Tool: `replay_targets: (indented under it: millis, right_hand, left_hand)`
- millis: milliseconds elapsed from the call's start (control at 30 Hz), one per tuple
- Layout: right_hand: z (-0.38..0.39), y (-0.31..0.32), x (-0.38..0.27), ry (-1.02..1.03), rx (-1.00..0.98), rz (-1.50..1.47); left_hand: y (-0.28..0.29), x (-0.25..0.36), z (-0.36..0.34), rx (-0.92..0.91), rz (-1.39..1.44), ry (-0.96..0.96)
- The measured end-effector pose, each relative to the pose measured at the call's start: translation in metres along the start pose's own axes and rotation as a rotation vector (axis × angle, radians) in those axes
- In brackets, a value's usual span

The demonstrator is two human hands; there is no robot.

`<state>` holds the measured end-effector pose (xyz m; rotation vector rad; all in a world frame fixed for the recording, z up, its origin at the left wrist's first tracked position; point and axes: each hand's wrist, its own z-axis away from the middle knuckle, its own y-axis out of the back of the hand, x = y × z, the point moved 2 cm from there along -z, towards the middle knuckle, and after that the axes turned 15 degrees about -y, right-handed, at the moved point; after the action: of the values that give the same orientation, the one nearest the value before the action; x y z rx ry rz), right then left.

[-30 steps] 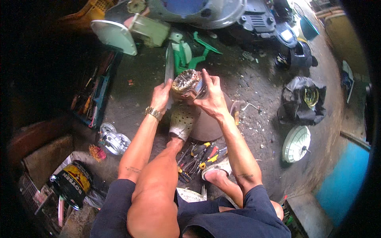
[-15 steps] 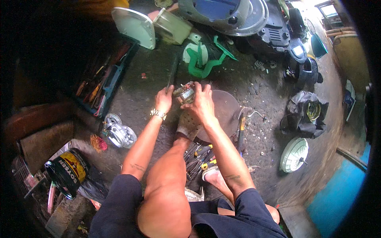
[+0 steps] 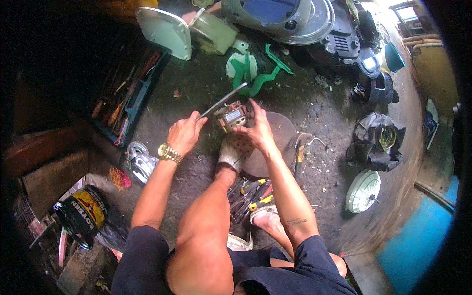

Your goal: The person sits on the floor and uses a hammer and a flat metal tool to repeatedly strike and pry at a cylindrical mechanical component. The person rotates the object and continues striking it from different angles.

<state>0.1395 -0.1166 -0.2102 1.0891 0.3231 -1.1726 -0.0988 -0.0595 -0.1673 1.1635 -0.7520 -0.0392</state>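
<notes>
My left hand (image 3: 183,133) is closed on a long flat metal bar (image 3: 225,101), angled up and to the right toward the motor part. My right hand (image 3: 258,130) grips a small motor part (image 3: 231,116) with copper windings and a metal body, its fingers and thumb around the right and lower sides. The part is over my sandalled left foot (image 3: 230,152) and beside a round rusty metal plate (image 3: 273,164). A hammer-like tool with a yellow-and-black handle (image 3: 300,164) lies at the plate's right. Screwdrivers and other hand tools (image 3: 253,189) lie between my feet.
Green plastic parts (image 3: 263,81), large grey plastic housings (image 3: 300,24) and a pale container (image 3: 214,34) lie ahead. A toolbox (image 3: 135,96) and silver casting (image 3: 141,162) are left, a black bucket (image 3: 81,214) lower left. A black bag (image 3: 368,142) and white disc (image 3: 362,191) are right.
My left hand has moved left and down, and the bar has tilted from upright to diagonal. The motor part has turned to show its side and sits slightly lower.
</notes>
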Motion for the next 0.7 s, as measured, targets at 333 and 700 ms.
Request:
replay_targets:
  millis: [333, 700]
  right_hand:
    - [0.080, 0.089, 0.140, -0.264, 0.414, -0.315]
    - [0.124, 0.085, 0.209, -0.374, 0.638, 0.276]
  left_hand:
    - [0.030, 0.000, -0.028, -0.168, -0.086, -0.244]
    - [0.029, 0.016, -0.017, -0.166, -0.051, -0.264]
